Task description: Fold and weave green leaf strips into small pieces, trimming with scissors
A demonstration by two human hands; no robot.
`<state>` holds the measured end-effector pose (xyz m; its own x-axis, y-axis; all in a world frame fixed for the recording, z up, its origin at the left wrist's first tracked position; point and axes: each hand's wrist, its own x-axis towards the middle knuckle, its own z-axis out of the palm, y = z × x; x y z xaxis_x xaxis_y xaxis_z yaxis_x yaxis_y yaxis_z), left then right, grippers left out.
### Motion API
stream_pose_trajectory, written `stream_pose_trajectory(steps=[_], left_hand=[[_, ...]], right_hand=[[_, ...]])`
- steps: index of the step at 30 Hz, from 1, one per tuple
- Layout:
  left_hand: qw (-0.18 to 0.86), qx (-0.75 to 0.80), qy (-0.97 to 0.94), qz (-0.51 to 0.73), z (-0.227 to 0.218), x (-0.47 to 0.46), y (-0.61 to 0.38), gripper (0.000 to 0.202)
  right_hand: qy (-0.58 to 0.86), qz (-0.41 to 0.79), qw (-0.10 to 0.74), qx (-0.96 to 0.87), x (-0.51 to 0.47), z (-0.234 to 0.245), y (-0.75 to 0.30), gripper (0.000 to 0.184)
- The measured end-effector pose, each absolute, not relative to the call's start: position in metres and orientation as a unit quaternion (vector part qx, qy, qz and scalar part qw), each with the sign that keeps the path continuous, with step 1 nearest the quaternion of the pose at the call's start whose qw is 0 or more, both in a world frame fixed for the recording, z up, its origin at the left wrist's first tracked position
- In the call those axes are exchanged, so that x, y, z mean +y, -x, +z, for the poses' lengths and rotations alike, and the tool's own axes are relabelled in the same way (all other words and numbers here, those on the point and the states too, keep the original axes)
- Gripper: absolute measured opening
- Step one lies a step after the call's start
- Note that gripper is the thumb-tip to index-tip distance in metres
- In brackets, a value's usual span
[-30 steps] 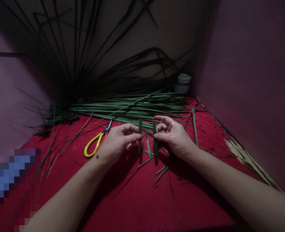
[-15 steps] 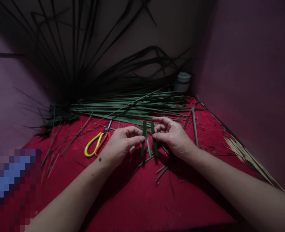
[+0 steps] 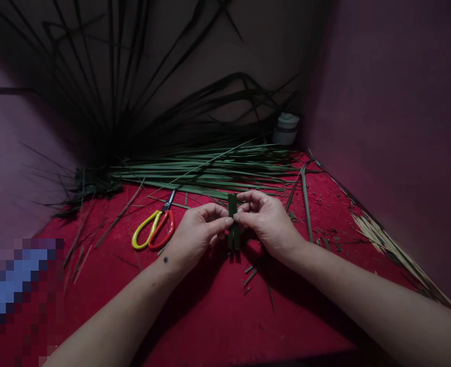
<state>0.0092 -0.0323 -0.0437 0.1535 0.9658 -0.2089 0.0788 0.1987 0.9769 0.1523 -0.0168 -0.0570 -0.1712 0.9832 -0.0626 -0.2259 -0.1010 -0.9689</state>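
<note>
Two short green leaf strips point(image 3: 232, 205) stand upright side by side in the middle of the view, their edges against each other or nearly so. My left hand point(image 3: 206, 224) pinches the left strip between thumb and fingers. From the other side my right hand point(image 3: 266, 219) pinches the right strip, and the two thumb tips almost meet. Scissors point(image 3: 160, 224) with one yellow and one red handle lie left of my left hand, blades pointing away. Small cut leaf pieces point(image 3: 250, 275) lie below my right hand.
A pile of long green leaves point(image 3: 202, 168) stretches across the back of the red cloth point(image 3: 210, 316). Dark fronds point(image 3: 114, 76) rise against the back wall. A white lidded container point(image 3: 285, 128) stands at the back right. Pale thin sticks point(image 3: 382, 237) lie along the right wall.
The two leaf strips were held apart and have come together side by side. My hands have moved closer to each other, and more of the scissors' red handle shows.
</note>
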Motion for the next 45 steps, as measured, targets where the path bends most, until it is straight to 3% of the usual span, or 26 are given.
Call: stream_pose_trajectory(steps=[22,45], left_hand=[[0.501,0.575,-0.551,0.339,-0.0419,-0.0336,-0.01,0.013],[0.502,0.563,-0.567,0.331,-0.0402,-0.037,-0.0116,0.015]], right_hand=[[0.384,0.635,0.474,-0.475,-0.0231,-0.0589,-0.1538,0.009],[0.413,0.606,0.466,-0.495,-0.0214,-0.0594,-0.1558,0.011]])
